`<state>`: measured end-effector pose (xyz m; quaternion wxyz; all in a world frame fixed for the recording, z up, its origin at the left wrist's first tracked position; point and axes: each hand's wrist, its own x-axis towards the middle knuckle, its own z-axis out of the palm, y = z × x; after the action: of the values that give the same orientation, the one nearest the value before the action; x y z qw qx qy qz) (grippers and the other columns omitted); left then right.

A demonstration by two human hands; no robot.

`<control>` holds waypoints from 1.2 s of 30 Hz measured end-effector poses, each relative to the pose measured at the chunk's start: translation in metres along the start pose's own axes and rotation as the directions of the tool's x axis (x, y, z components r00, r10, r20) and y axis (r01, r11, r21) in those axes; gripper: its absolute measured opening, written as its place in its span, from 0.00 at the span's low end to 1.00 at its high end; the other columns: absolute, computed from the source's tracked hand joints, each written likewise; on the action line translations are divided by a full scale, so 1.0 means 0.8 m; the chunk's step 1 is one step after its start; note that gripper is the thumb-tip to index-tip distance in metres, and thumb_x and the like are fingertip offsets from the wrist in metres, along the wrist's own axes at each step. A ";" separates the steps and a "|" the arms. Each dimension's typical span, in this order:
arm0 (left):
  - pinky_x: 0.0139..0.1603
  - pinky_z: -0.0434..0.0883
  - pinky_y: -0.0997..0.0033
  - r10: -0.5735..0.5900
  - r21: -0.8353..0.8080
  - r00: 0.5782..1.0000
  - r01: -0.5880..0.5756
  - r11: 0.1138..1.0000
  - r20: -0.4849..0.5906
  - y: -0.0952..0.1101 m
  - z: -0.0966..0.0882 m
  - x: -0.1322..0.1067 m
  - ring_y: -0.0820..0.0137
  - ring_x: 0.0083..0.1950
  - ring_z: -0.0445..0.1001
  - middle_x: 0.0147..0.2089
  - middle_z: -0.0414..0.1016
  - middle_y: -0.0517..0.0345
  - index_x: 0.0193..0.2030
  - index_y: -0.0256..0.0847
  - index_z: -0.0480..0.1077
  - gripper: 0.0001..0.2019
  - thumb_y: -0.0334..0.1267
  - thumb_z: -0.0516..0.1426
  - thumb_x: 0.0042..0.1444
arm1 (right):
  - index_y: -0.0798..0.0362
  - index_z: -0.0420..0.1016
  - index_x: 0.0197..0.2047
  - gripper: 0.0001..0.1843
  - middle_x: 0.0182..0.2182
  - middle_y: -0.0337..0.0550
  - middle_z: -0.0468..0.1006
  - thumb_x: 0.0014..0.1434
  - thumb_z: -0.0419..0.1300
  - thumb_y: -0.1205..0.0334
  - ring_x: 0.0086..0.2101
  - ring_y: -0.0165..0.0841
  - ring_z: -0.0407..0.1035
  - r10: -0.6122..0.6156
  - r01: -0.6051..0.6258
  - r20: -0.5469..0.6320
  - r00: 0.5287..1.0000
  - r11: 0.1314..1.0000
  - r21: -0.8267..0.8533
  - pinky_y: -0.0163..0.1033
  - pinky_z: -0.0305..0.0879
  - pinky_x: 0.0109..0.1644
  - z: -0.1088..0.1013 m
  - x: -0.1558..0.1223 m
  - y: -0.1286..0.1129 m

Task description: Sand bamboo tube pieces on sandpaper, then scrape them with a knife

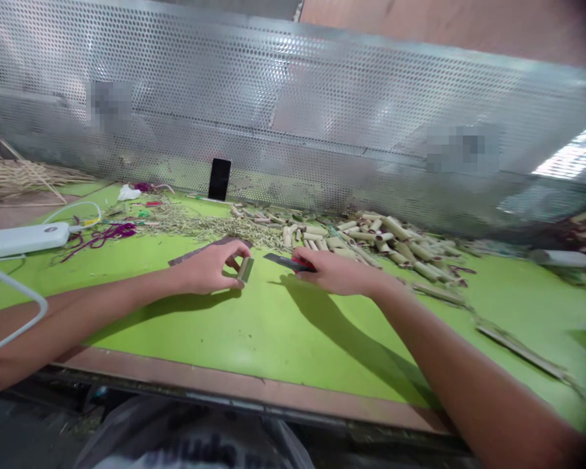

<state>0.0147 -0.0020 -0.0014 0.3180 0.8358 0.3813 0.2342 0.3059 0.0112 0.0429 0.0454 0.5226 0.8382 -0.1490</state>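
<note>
Between the thumb and fingers of my left hand [217, 267] is a short piece of bamboo tube [245, 270], held tilted just above the green tabletop. My right hand [329, 268] grips a utility knife [289, 262] with a dark blade and a bit of red at the handle. The blade points left toward the bamboo piece, with a gap between them. Behind my left hand lies a flat dark brown strip [190, 253], partly covered by the hand. A heap of cut bamboo tubes [395, 238] lies beyond my right hand.
A phone [219, 179] leans against the perforated metal screen [322, 98]. Shavings [209, 225] litter the back of the green table [273, 345]. A white power strip [24, 241] with a cable and purple string [110, 233] are at left. Bamboo strips [522, 352] lie at right.
</note>
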 end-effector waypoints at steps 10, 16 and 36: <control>0.42 0.69 0.64 -0.012 0.225 0.995 -0.011 0.974 0.102 -0.004 0.003 0.002 0.60 0.44 0.76 0.48 0.77 0.51 0.53 0.41 0.70 0.31 0.62 0.65 0.51 | 0.50 0.66 0.42 0.20 0.28 0.41 0.72 0.71 0.43 0.44 0.27 0.35 0.64 -0.179 0.184 -0.124 0.976 0.982 0.029 0.38 0.55 0.31 0.021 -0.007 -0.053; 0.39 0.66 0.68 0.020 0.277 0.993 -0.051 0.959 0.113 -0.003 0.006 0.002 0.63 0.41 0.72 0.44 0.76 0.55 0.48 0.41 0.73 0.28 0.58 0.68 0.48 | 0.51 0.71 0.43 0.19 0.25 0.42 0.73 0.73 0.45 0.50 0.25 0.34 0.62 -0.215 0.193 -0.063 0.975 0.949 -0.250 0.37 0.46 0.27 0.044 -0.003 -0.071; 0.57 0.70 0.62 0.167 0.209 0.977 -0.193 0.959 0.136 -0.008 0.006 -0.003 0.59 0.55 0.75 0.56 0.77 0.50 0.66 0.42 0.65 0.27 0.33 0.54 0.58 | 0.52 0.75 0.42 0.18 0.27 0.43 0.77 0.71 0.47 0.52 0.24 0.32 0.63 -0.304 0.258 -0.114 0.946 0.917 -0.306 0.36 0.46 0.29 0.043 0.003 -0.055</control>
<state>0.0133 -0.0028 -0.0097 0.2225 0.9095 0.3080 0.1687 0.2628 -0.0153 0.0186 0.0318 0.3946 0.9182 0.0112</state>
